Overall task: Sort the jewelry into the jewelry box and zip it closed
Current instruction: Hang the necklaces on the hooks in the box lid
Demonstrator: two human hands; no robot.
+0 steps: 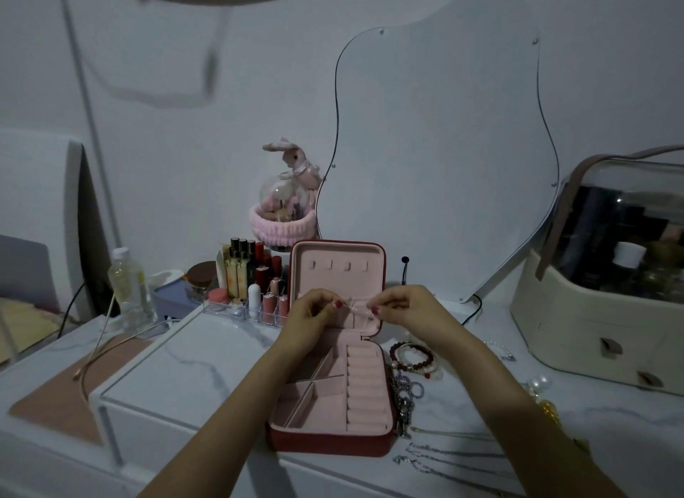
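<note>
Only the head view here. The jewelry box (329, 386) sits open near the front edge of the white marble-look counter (207, 353), lid standing upright toward the mirror (436, 156), pink lining showing, and as far as I can see the tray compartments and the ring rolls hold nothing yet.

Both hands are up in front of the lid's lower pocket. The left hand (309, 314) and right hand (403, 308) each have thumb and forefinger pinched on something tiny and pale stretched between them (looks like a thin chain or clasp, honestly too small to say).

The rest of the jewelry is on the counter just right of the box: beaded bracelets (416, 360) by its back right corner, a silver chain pile (405, 390) touching the box's right side, thin necklaces (451, 457) toward the front edge, and pearl pieces (538, 382) further right, near the cream cosmetic case (599, 319).

Handling-wise, my guess: the chains are light, limp and tangle-prone, so take them by the clasp end and let them hang. The bead bracelets look stiffer; pinching the band should do. The box is soft-sided, so steady it with one hand when pulling the zip.
</note>
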